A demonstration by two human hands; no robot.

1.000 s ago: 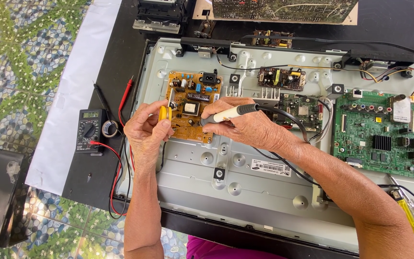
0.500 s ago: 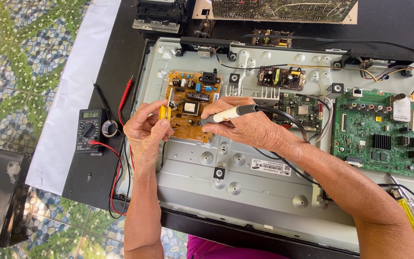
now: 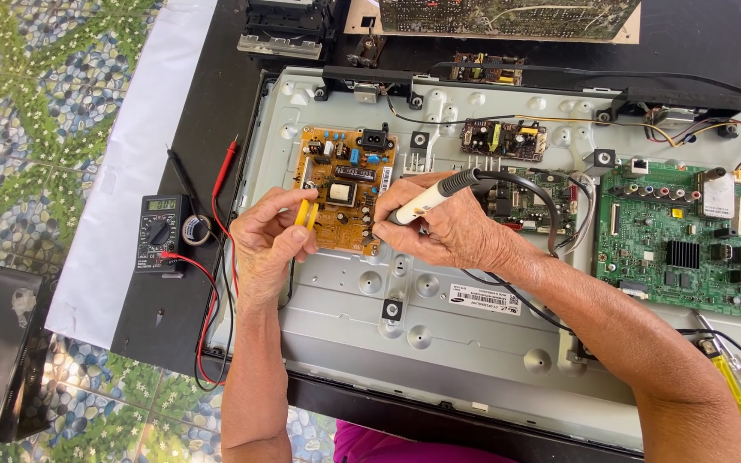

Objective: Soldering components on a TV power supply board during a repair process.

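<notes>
Outdoors | pebble floor (image 3: 36, 94) | black table (image 3: 216, 103) | left hand (image 3: 268, 244) grips yellow tool (image 3: 306, 214) | right hand (image 3: 448, 227) grips soldering iron (image 3: 430, 199)

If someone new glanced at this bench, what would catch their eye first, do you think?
Probably the orange-brown circuit board on the grey metal panel, with both hands over it. The right hand holds a white pen-shaped tool; the left hand pinches a yellow-handled tool. A black multimeter sits left.
</notes>
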